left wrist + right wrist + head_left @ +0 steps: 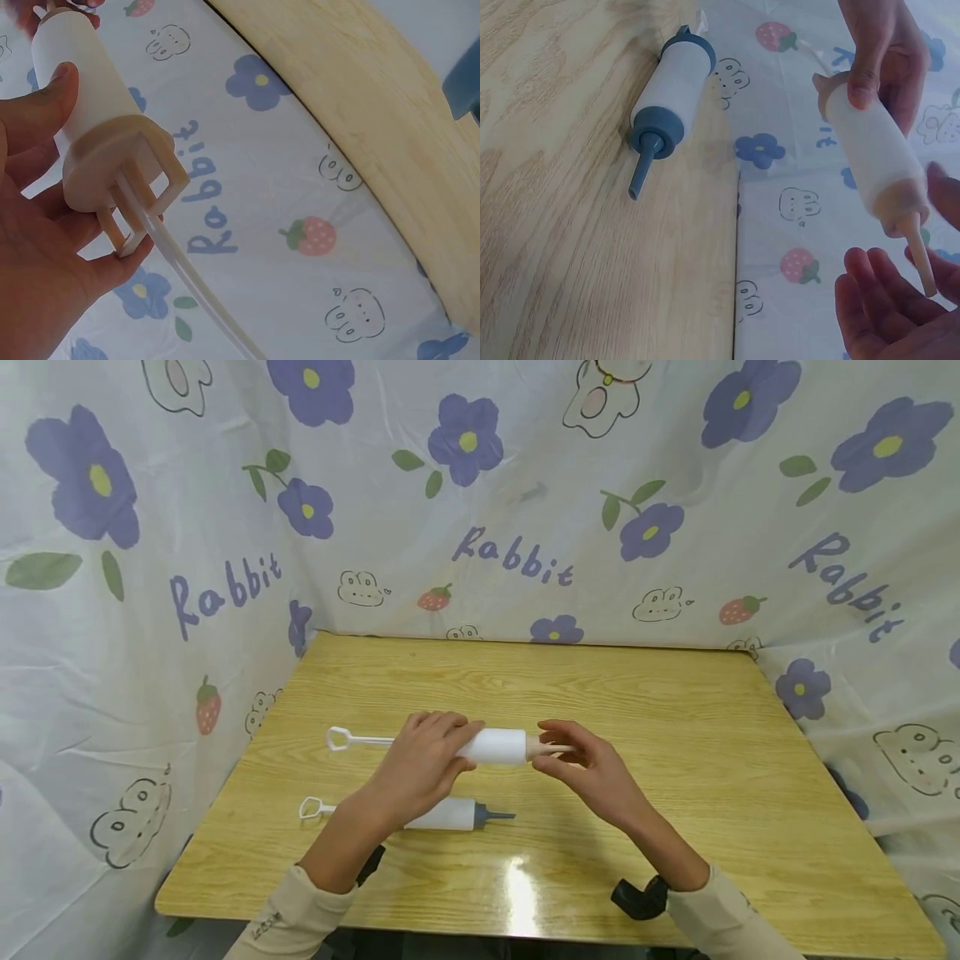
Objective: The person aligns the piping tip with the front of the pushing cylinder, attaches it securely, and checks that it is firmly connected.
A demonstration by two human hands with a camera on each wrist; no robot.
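My left hand [429, 758] grips the white barrel of a large syringe [498, 746], thumb on one side and fingers on the other. Its beige end cap [90, 176] has two side loops, and a long plunger rod [199, 281] with a white loop handle [339, 739] reaches out to the left. At the other end is a beige nozzle [918, 255] pointing right. Around that nozzle, my right hand [596, 774] is held with loosely bent fingers; in the right wrist view, gaps show between fingers, thumb and nozzle.
A second syringe [447, 815] with blue-grey ends lies on the wooden table [660, 710], nearer the front and partly behind my left forearm. Its thin nozzle [642, 172] points right in the head view. A patterned curtain [517, 518] surrounds the table's back and sides.
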